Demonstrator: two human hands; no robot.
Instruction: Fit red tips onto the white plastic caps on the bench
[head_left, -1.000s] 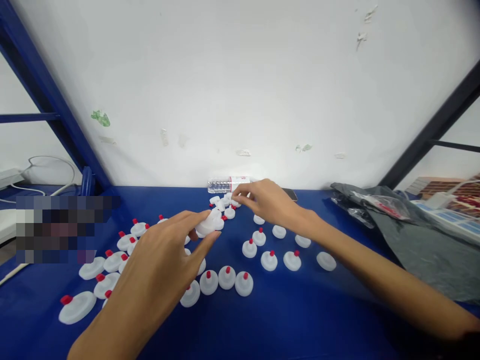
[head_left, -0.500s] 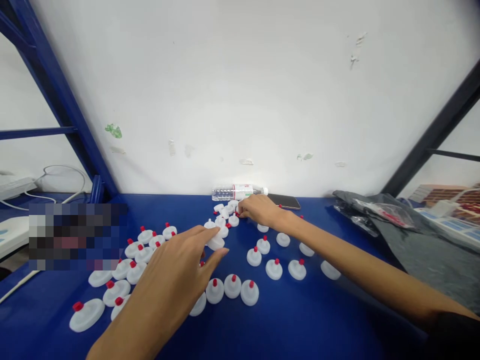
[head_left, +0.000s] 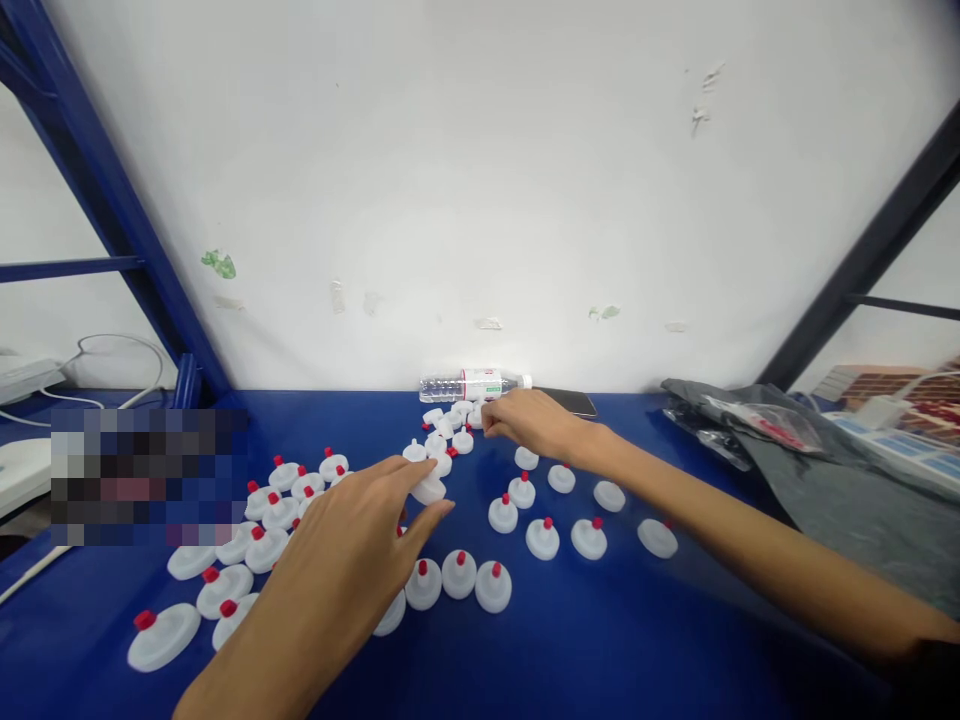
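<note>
Several white round caps with red tips (head_left: 459, 573) lie spread over the blue table (head_left: 600, 640). My left hand (head_left: 360, 540) reaches over the near caps, with thumb and forefinger closed on one white cap (head_left: 429, 489). My right hand (head_left: 529, 422) stretches far forward to a small heap of loose white and red pieces (head_left: 448, 425) near the wall. Its fingertips are pinched together at the heap's right edge; what they hold is too small to make out.
A clear water bottle (head_left: 472, 384) lies on its side against the white wall, with a dark phone (head_left: 574, 402) beside it. A grey plastic bag (head_left: 825, 460) covers the right side. Blue frame posts (head_left: 112, 220) rise at both sides, with white cables at far left.
My right hand has pushed farther forward to the heap by the wall and closed its fingertips there. My left hand has stayed over the near caps, still holding the white cap.
</note>
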